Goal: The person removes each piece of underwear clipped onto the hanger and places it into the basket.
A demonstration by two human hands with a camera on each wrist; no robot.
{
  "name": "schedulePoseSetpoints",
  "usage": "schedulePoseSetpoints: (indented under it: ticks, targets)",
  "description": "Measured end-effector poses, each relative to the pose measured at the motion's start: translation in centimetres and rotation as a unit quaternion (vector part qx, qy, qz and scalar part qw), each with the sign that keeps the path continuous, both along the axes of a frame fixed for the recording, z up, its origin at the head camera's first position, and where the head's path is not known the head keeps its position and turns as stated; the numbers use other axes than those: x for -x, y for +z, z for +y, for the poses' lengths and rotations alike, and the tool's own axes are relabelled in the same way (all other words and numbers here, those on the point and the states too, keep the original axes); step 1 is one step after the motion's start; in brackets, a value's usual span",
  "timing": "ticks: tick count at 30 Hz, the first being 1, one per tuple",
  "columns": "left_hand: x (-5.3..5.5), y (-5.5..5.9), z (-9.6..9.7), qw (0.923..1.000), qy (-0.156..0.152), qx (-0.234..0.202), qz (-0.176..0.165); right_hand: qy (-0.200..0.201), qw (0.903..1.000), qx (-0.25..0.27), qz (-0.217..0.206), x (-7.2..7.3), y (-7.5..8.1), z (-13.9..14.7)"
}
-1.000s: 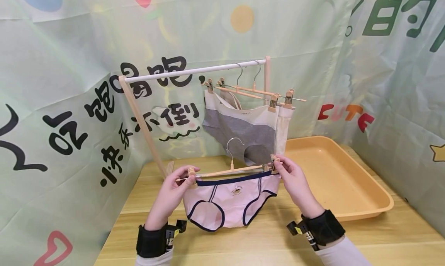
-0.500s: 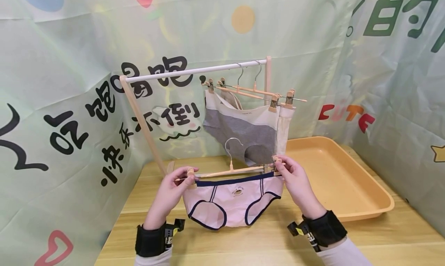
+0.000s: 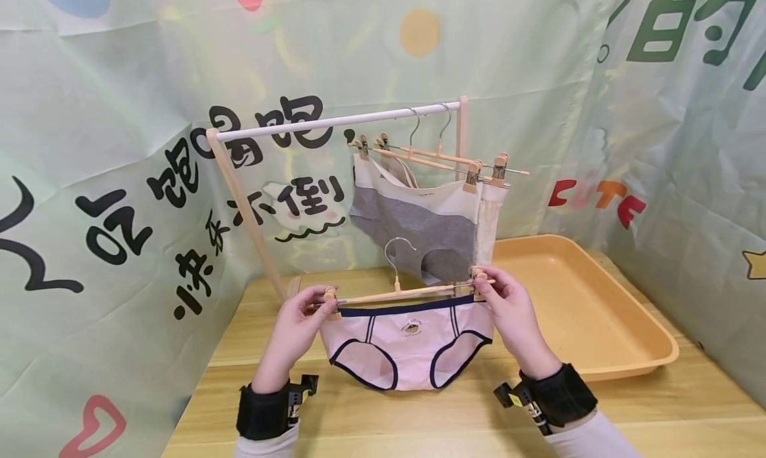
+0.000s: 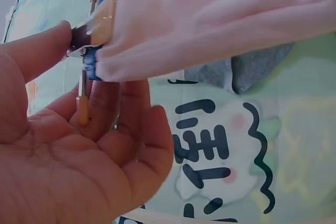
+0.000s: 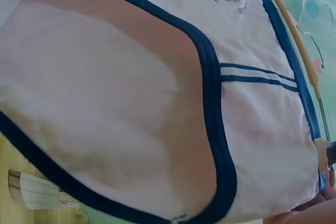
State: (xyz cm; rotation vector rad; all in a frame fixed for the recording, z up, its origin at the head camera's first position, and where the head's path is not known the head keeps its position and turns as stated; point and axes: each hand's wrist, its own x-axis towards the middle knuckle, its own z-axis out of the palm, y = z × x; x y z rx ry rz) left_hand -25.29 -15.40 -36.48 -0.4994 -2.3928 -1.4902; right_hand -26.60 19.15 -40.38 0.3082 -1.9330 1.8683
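Note:
Pink underpants (image 3: 413, 358) with navy trim hang by the waistband from a clip hanger (image 3: 371, 298), in front of the rack in the head view. My left hand (image 3: 297, 322) pinches the hanger's left clip; the left wrist view shows that clip (image 4: 105, 23) over the waistband corner, thumb at its lever. At the other end my right hand (image 3: 511, 312) pinches the right clip (image 3: 479, 286). In the right wrist view the pink fabric fills most of the picture, and only a bit of the hand shows at the lower right. The metal hook (image 3: 390, 252) points up.
Behind stands a small rack with a white rod (image 3: 341, 120). Two clip hangers hang at its right end, carrying grey-and-white underpants (image 3: 413, 219) and a pale garment (image 3: 487, 215). An orange tray (image 3: 652, 332) sits at the right on the wooden table (image 3: 419, 431).
The right hand and its clip have shifted slightly right, and the waistband is spread wider. The underpants have swung a little to the right and hang more evenly.

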Motion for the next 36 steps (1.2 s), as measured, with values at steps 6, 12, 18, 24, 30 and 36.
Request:
schedulePoseSetpoints:
  ticks: [6, 12, 18, 24, 30, 36]
  targets:
    - [1.1, -1.4, -0.2, 0.9992, 0.027, 0.030, 0.003, -0.013, 0.9998, 0.008, 0.009, -0.2, 0.2, -0.2]
    - [0.8, -1.5, 0.7, 0.9940, 0.066, 0.080, 0.032, -0.049, 0.9984, -0.028, 0.007, -0.3, 0.3, -0.3]
    - [0.3, -1.6, 2.3, 0.9841, 0.087, 0.098, 0.120, -0.063, 0.9966, -0.052, 0.014, -0.2, 0.0, -0.3]
    - [0.0, -2.1, 4.3, 0.9792, 0.070, 0.091, 0.167, -0.072, 0.9937, -0.079, 0.033, -0.5, 0.3, -0.7]
    - [0.1, -3.1, 6.0, 0.9819, 0.047, 0.097, 0.156, -0.066, 0.9929, -0.091, 0.039, -0.9, 0.4, -1.2]
    - [0.3, -4.1, 7.2, 0.9847, 0.043, 0.095, 0.140, -0.055, 0.9918, -0.106, 0.047, -1.0, 0.1, -1.4]
